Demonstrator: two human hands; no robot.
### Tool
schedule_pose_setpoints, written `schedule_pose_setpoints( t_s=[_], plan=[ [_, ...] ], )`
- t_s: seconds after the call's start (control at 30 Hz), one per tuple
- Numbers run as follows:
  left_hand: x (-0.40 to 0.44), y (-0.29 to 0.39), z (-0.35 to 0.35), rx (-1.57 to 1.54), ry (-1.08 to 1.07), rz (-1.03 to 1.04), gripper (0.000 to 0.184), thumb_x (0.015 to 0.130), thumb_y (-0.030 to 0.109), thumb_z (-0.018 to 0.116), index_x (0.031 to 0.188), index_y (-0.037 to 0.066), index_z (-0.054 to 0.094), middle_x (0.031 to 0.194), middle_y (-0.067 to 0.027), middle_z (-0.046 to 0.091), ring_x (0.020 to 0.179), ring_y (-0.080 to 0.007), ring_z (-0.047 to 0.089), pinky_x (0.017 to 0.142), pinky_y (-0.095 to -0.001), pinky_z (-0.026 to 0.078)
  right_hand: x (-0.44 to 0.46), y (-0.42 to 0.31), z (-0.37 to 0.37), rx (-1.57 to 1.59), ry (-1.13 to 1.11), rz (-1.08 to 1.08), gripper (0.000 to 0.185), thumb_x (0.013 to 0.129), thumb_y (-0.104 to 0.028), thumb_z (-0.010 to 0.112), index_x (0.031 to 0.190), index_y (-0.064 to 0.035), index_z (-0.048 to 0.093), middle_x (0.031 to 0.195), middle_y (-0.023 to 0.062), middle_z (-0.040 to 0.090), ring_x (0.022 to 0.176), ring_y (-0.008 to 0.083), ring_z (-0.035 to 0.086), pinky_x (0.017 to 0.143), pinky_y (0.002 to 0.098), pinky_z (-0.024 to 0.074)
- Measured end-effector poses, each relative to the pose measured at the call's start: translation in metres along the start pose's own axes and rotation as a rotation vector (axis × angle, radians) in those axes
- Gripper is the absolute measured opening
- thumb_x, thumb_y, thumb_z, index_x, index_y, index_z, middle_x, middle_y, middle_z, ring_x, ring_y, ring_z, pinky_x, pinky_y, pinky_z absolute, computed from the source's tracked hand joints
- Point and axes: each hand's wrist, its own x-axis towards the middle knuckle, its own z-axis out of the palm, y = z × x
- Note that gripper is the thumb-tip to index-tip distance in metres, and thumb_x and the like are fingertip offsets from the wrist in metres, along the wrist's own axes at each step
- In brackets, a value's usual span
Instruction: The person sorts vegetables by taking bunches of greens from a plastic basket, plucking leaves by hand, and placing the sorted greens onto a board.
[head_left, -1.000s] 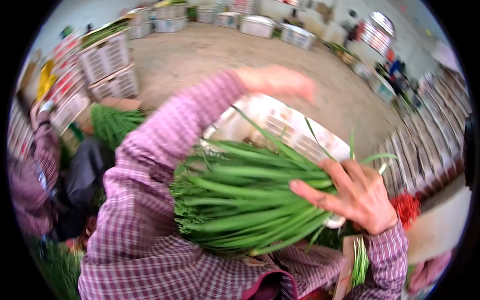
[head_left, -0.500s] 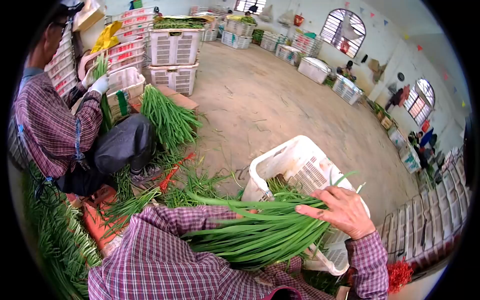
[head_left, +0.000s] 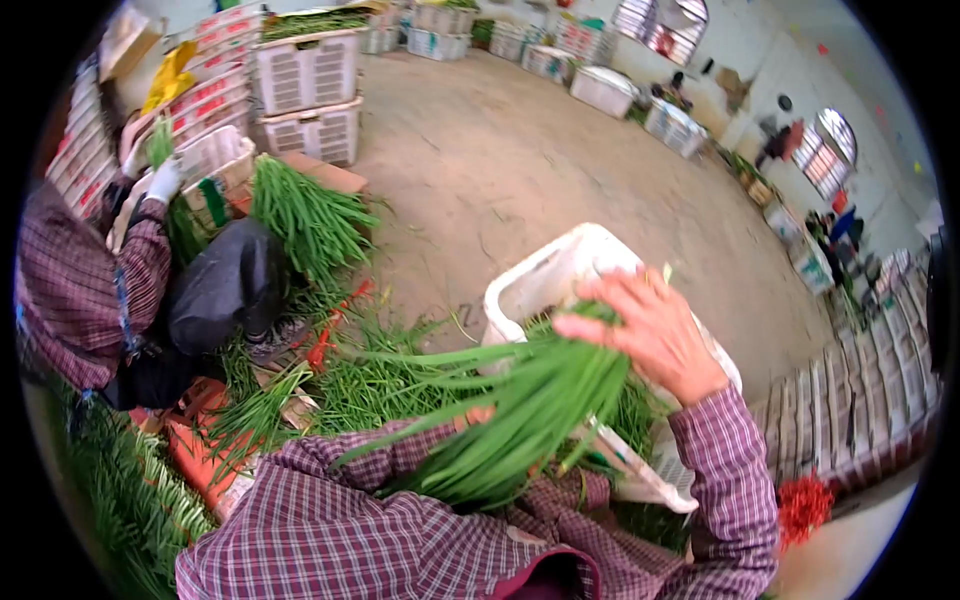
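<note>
My right hand (head_left: 650, 325) is closed over the upper end of a bunch of long green stalks (head_left: 520, 420), above a white plastic basket (head_left: 560, 262). The stalks fan out down and to the left across my lap and left sleeve. Only a bit of my left hand (head_left: 474, 416) shows beneath the bunch; its fingers are hidden by the leaves. More greens lie inside the basket, partly covered by the bunch.
At the left a seated co-worker (head_left: 90, 290) in a checked shirt holds greens in gloved hands. Stacked white crates (head_left: 308, 80) stand behind. Cut greens (head_left: 380, 385) litter the floor. Red ties (head_left: 803, 508) lie at the lower right, beside stacked crates (head_left: 840, 400).
The bunch has swung from nearly level to slanting, its leaf ends now lower. My right hand has moved up and left. The camera view has shifted since the earlier frames.
</note>
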Motion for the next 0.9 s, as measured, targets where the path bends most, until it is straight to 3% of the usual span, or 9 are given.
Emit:
schedule_pose_setpoints(
  t_s=[0.13, 0.2, 0.3, 0.47, 0.53, 0.57, 0.7, 0.83, 0.9],
  plan=[
    [0.0, 0.025, -0.008, -0.006, 0.02, 0.051, 0.054, 0.09, 0.042, 0.055, 0.128, 0.004, 0.05, 0.121, -0.0172, 0.057, 0.112, -0.0263, 0.055, 0.092, -0.0415, 0.048, 0.002, 0.002, 0.005, -0.122, 0.047, 0.338, 0.089, 0.068, 0.009, 0.061, 0.136, -0.0435, 0.037, 0.138, -0.0034, 0.04, 0.129, 0.0272, 0.038, 0.104, 0.0561, 0.033],
    [-0.001, 0.029, -0.009, -0.01, 0.029, 0.069, 0.054, 0.09, 0.041, 0.055, 0.128, 0.004, 0.05, 0.121, -0.0173, 0.057, 0.112, -0.0265, 0.055, 0.092, -0.0418, 0.048, -0.008, 0.005, 0.003, -0.091, -0.03, 0.385, 0.091, 0.064, 0.005, 0.068, 0.139, -0.0363, 0.036, 0.142, 0.0006, 0.036, 0.131, 0.029, 0.035, 0.106, 0.0515, 0.0336],
    [0.0, 0.036, -0.013, -0.016, 0.037, 0.088, 0.054, 0.09, 0.041, 0.055, 0.129, 0.004, 0.049, 0.121, -0.0175, 0.057, 0.112, -0.0268, 0.055, 0.092, -0.0422, 0.048, -0.032, 0.005, 0.017, 0.551, 0.188, 0.637, 0.094, 0.065, 0.001, 0.072, 0.145, -0.0196, 0.026, 0.146, 0.0096, 0.028, 0.132, 0.0335, 0.033, 0.107, 0.0504, 0.032],
    [0.001, 0.045, -0.022, -0.026, 0.041, 0.122, 0.053, 0.09, 0.04, 0.054, 0.129, 0.004, 0.049, 0.122, -0.0178, 0.057, 0.113, -0.0273, 0.055, 0.092, -0.0428, 0.048, -0.069, -0.012, 0.043, 0.931, 0.274, 0.85, 0.087, 0.078, -0.008, 0.066, 0.148, -0.0165, 0.016, 0.15, 0.0107, 0.025, 0.13, 0.0329, 0.037, 0.102, 0.042, 0.038],
    [0.002, 0.047, -0.025, -0.029, 0.041, 0.131, 0.053, 0.09, 0.04, 0.054, 0.129, 0.004, 0.048, 0.122, -0.0179, 0.056, 0.113, -0.0275, 0.055, 0.092, -0.043, 0.048, -0.078, -0.017, 0.051, 1.564, 0.382, 1.043, 0.081, 0.085, -0.022, 0.062, 0.148, -0.0128, 0.012, 0.146, 0.0189, 0.027, 0.13, 0.0313, 0.038, 0.109, 0.0447, 0.0315],
    [0.002, 0.049, -0.027, -0.028, 0.041, 0.137, 0.053, 0.09, 0.039, 0.054, 0.129, 0.004, 0.048, 0.122, -0.018, 0.056, 0.113, -0.0275, 0.055, 0.092, -0.0431, 0.048, -0.078, -0.021, 0.057, 1.608, 0.323, 1.084, 0.086, 0.088, -0.049, 0.054, 0.149, -0.0095, 0.008, 0.148, 0.0218, 0.024, 0.128, 0.0342, 0.04, 0.107, 0.0477, 0.0315],
    [0.01, 0.056, -0.028, -0.028, 0.037, 0.156, 0.053, 0.09, 0.039, 0.054, 0.13, 0.004, 0.048, 0.122, -0.0183, 0.056, 0.113, -0.0279, 0.054, 0.092, -0.0436, 0.048, -0.061, -0.035, 0.075, 1.591, 0.167, 1.086, 0.109, 0.079, -0.077, 0.04, 0.144, 0.0046, 0.009, 0.149, 0.0268, 0.016, 0.132, 0.0369, 0.034, 0.109, 0.0466, 0.0271],
    [0.022, 0.056, -0.027, -0.044, 0.023, 0.159, 0.052, 0.091, 0.038, 0.054, 0.13, 0.004, 0.047, 0.123, -0.0185, 0.056, 0.114, -0.0283, 0.054, 0.092, -0.0441, 0.048, -0.023, -0.047, 0.074, 1.397, 0.232, 1.181, 0.107, 0.08, -0.075, 0.042, 0.141, 0.0097, 0.017, 0.144, 0.0307, 0.026, 0.132, 0.0377, 0.034, 0.111, 0.0458, 0.0235],
    [0.026, 0.054, -0.023, -0.061, 0.016, 0.158, 0.052, 0.091, 0.038, 0.054, 0.13, 0.004, 0.047, 0.123, -0.0186, 0.056, 0.114, -0.0285, 0.054, 0.092, -0.0444, 0.048, -0.005, -0.048, 0.066, 1.369, 0.352, 0.983, 0.099, 0.083, -0.07, 0.044, 0.135, 0.0132, 0.03, 0.134, 0.0322, 0.039, 0.127, 0.0399, 0.039, 0.111, 0.0457, 0.0234]
  ],
)
